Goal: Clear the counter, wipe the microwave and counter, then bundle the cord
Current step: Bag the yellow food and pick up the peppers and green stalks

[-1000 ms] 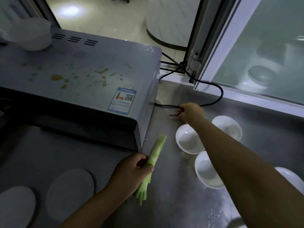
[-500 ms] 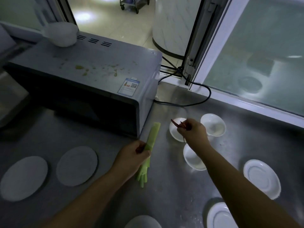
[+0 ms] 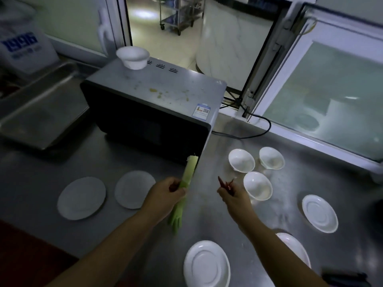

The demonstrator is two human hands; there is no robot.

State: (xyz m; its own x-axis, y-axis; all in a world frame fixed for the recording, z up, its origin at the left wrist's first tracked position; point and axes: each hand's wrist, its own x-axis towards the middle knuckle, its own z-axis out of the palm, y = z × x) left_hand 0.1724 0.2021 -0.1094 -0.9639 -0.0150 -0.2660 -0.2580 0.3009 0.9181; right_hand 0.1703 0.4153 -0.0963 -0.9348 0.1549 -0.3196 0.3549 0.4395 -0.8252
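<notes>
My left hand (image 3: 164, 195) grips a pale green leek stalk (image 3: 187, 175) above the steel counter (image 3: 145, 241), just in front of the microwave's right front corner. My right hand (image 3: 234, 196) pinches small dried red chilies (image 3: 226, 184) over the counter, left of the nearest bowl. The grey microwave (image 3: 157, 104) has yellowish food specks on its top and a white bowl (image 3: 133, 58) on its far left corner. Its black cord (image 3: 257, 132) loops on the counter behind it toward the window frame.
Three white bowls (image 3: 241, 160) cluster right of the microwave. White plates lie around: two at the left (image 3: 81, 197), one near the front (image 3: 206, 265), two at the right (image 3: 320, 213). A steel tray (image 3: 39, 112) sits at the far left. Sliding windows stand behind.
My right hand has drawn back from the cord toward me, carrying the red chilies past the bowls. The view has pulled back and up. My left hand keeps holding the leek.
</notes>
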